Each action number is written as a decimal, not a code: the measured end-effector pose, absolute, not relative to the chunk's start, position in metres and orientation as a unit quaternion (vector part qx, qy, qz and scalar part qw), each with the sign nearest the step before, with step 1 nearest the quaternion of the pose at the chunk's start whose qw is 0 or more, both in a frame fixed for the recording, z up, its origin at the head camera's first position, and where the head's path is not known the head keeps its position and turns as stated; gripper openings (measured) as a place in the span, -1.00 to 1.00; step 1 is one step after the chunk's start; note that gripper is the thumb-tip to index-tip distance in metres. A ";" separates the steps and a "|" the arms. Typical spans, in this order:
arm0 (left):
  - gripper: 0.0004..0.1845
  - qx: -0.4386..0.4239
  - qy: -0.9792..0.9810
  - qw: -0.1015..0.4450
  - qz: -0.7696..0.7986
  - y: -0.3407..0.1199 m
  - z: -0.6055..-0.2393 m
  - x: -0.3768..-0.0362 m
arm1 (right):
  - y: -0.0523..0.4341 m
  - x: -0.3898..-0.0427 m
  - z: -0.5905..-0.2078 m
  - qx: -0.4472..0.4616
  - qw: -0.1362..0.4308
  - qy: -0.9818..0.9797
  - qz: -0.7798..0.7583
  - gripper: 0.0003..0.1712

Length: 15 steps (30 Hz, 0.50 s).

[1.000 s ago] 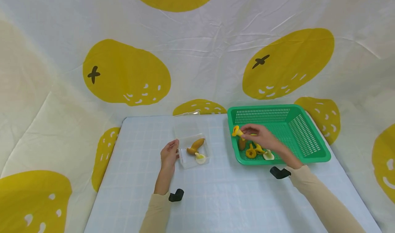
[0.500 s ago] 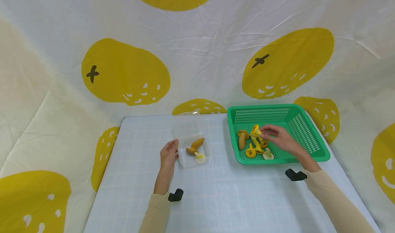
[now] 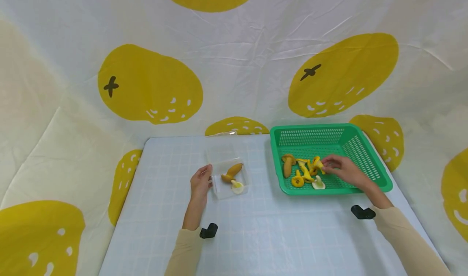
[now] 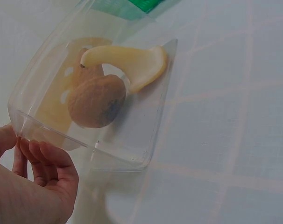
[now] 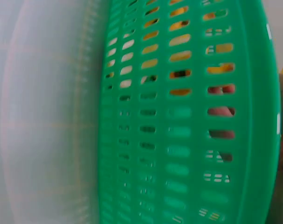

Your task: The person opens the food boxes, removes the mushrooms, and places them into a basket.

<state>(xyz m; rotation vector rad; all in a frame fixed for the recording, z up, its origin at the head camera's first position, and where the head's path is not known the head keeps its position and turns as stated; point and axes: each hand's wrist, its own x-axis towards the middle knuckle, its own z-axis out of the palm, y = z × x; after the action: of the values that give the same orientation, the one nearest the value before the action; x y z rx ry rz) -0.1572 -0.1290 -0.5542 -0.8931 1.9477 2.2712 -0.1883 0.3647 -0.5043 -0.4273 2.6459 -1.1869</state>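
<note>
My left hand point(image 3: 200, 183) pinches the left edge of a clear plastic container point(image 4: 118, 156), thumb and fingertips at its corner. Its lid is raised behind it. A brown mushroom point(image 3: 233, 172) and a pale yellow-white mushroom point(image 4: 146, 70) lie inside. Over the green basket point(image 3: 276, 162), my right hand point(image 3: 341, 169) pinches the stem end of a yellow trumpet-shaped mushroom point(image 3: 317, 164) between thumb and fingers. Close around it in the basket are several other yellow mushrooms point(image 3: 297, 181), a brown mushroom point(image 3: 287, 167) and a whitish one point(image 3: 318, 183). In the right wrist view, the slotted basket wall mostly hides this hand.
Both containers stand on a table with a pale checked cloth point(image 3: 263, 231), the basket at the back right. Behind the table hangs a white curtain point(image 3: 241, 85) printed with large yellow shapes.
My right hand has carried the yellow mushroom from the basket's left side rightward and down beside the other mushrooms. My left hand stays at the clear container.
</note>
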 end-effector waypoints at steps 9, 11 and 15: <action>-0.53 -0.284 0.624 0.014 0.728 -0.129 -0.554 -0.158 | 0.381 -0.189 -0.510 -0.159 0.148 0.908 -0.359 -0.71; -0.55 -0.285 0.624 0.015 0.727 -0.129 -0.553 -0.158 | 0.383 -0.190 -0.510 -0.159 0.158 0.910 -0.349 -0.73; -0.55 -0.285 0.622 0.012 0.729 -0.129 -0.553 -0.158 | 0.385 -0.190 -0.512 -0.166 0.176 0.915 -0.324 -0.75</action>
<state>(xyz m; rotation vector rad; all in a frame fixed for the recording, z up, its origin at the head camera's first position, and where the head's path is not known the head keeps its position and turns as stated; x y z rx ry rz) -0.1578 -0.1289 -0.5527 -0.8898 1.9406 2.2715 -0.1903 0.3853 -0.5120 -0.4696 2.5904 -0.9177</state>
